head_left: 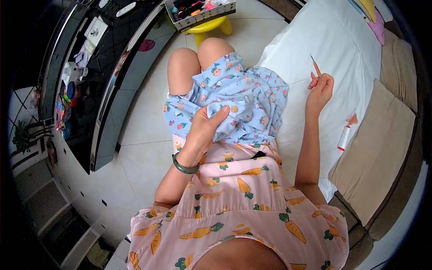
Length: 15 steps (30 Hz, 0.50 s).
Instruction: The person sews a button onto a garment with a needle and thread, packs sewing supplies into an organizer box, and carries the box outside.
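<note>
A light blue garment with a flower print lies bunched over my lap. My left hand is closed on it, the thumb pressing a fold close to a small tan button. A green bangle circles that wrist. Off to the right, my right hand is raised above the white sheet, apart from the garment. Its fingers grip a slim tool with an orange handle and thin metal tip, resembling a seam ripper. The tip points up and away; its exact shape is too small to tell.
A spool of white thread lies on the white sheet at right, beside brown cushions. Ahead, a patterned box of colourful items rests on a yellow stool. A glossy black cabinet holding small objects stands at left.
</note>
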{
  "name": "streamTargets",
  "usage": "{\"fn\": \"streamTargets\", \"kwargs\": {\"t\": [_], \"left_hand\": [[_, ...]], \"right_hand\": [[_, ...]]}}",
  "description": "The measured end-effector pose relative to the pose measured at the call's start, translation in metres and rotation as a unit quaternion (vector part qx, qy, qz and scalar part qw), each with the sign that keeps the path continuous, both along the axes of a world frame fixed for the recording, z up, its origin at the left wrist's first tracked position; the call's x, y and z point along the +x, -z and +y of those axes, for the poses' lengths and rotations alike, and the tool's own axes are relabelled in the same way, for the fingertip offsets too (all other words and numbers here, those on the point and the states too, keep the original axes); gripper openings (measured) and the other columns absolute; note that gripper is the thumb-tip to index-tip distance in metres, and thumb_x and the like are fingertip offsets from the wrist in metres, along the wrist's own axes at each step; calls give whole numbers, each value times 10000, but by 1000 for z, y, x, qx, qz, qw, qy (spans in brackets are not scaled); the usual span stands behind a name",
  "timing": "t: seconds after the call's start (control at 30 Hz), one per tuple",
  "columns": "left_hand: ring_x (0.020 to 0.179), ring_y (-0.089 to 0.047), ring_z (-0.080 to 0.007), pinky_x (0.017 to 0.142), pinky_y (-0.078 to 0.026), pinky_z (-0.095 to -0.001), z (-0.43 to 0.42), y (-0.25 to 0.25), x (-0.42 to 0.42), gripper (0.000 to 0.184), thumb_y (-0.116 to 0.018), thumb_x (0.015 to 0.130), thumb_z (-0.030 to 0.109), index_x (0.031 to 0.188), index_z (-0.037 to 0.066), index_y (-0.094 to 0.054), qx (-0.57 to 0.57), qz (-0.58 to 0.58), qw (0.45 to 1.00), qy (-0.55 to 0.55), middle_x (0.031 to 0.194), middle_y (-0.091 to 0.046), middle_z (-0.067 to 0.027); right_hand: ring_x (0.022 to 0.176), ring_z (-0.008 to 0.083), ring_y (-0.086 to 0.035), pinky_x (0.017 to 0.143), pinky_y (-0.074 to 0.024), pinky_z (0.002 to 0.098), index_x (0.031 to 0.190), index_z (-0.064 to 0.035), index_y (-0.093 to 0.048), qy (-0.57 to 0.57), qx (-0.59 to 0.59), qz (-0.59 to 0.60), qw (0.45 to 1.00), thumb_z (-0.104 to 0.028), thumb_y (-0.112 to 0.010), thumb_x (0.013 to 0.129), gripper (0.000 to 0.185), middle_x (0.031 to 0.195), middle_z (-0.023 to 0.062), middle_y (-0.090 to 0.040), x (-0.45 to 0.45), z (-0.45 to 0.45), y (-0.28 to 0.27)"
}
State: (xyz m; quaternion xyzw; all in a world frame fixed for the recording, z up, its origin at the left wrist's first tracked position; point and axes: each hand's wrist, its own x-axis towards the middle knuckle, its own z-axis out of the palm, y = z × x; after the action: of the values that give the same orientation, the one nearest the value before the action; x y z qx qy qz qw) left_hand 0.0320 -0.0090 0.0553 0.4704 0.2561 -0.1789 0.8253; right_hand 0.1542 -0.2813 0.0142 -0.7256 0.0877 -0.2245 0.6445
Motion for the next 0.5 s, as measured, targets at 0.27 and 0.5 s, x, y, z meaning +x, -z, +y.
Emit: {"fn": "streamTargets", "kwargs": {"t": [0.27, 0.5], "left_hand": [[648, -632, -111, 466, -500, -246, 5, -1, -1, 251, -646, 875, 242, 975, 13, -624, 14, 5, 1000, 0, 820, -665, -48], [755, -611, -92, 629, -502, -227, 2, -12, 2, 235, -669, 835, 119, 1021, -5, -597, 27, -8, 1000, 3, 894, -654, -52]], "right_hand": [[574, 70, -412, 832, -486, 278, 955, -10, -457, 17, -76, 25, 997, -99, -420, 964, 97, 653, 7, -424, 5, -15, 18], [739, 113, -586, 656, -471, 259, 1141, -14, -494, -187, -180, 120, 958, -103, -477, 924, 235, 815, 48, -618, -15, 47, -19]]}}
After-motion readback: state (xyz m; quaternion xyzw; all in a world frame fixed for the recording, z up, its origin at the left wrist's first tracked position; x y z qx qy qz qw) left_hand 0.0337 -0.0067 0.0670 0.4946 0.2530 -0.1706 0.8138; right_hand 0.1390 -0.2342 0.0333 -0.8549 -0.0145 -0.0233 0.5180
